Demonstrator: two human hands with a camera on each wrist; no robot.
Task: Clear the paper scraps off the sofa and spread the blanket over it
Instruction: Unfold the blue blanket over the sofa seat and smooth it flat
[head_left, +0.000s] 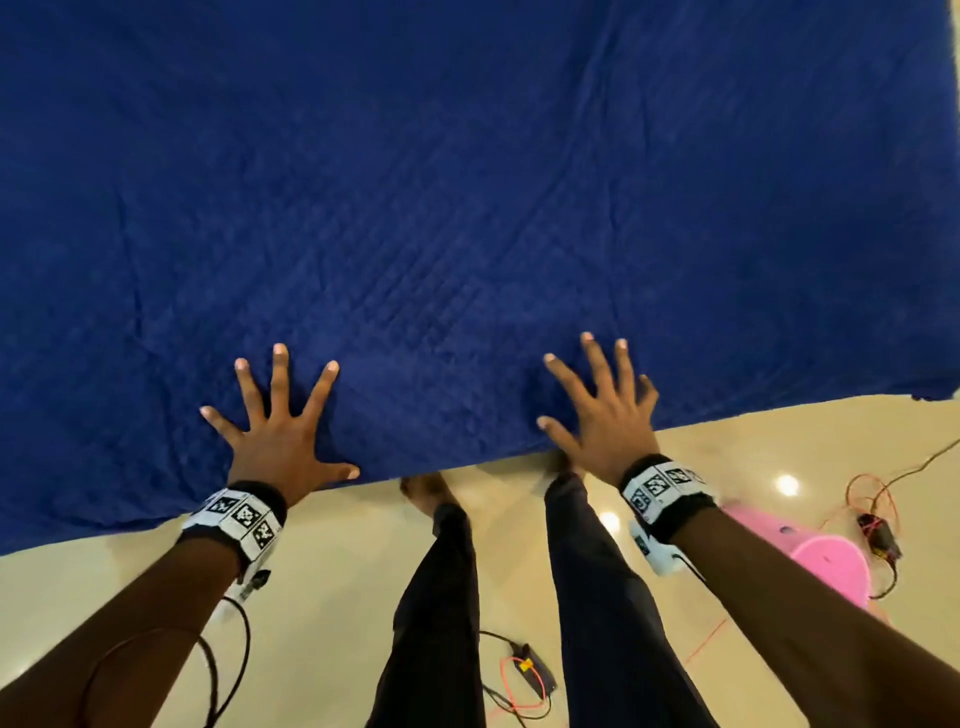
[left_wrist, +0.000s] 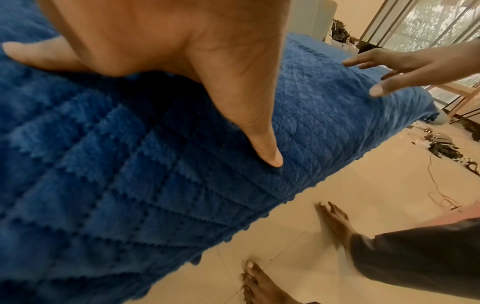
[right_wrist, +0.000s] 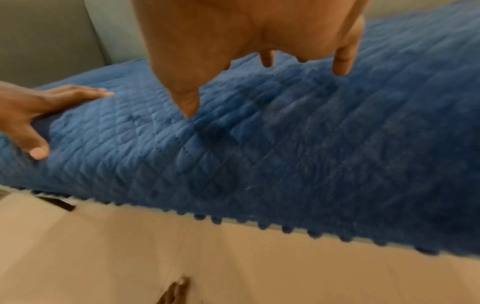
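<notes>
Blanket (head_left: 467, 182), blue quilted, covers nearly all the head view from 9 through 12 to 3 o'clock; near edge hangs over the sofa front, bobble trim just above the floor (head_left: 332, 597). It lies mostly flat with faint creases, so my read is spreading is nearly done and this is the smoothing pass. Sofa itself is almost fully hidden; only a grey back panel (right_wrist: 52, 41) shows at 11 in the right wrist view. No paper scraps visible, likely cleared.

Left hand (head_left: 280, 441) at 7 o'clock: fingers splayed wide, palm flat on the blanket, holding nothing. Probably pins the cloth so it doesn't slide.

Right hand (head_left: 608, 415) at 5 o'clock: also splayed wide, holding nothing; fingertips look just above or barely on the fabric, can't tell contact.

Pink stool (head_left: 826, 566) and cables (head_left: 878, 514) on the floor at 4, well apart from the blanket.
</notes>
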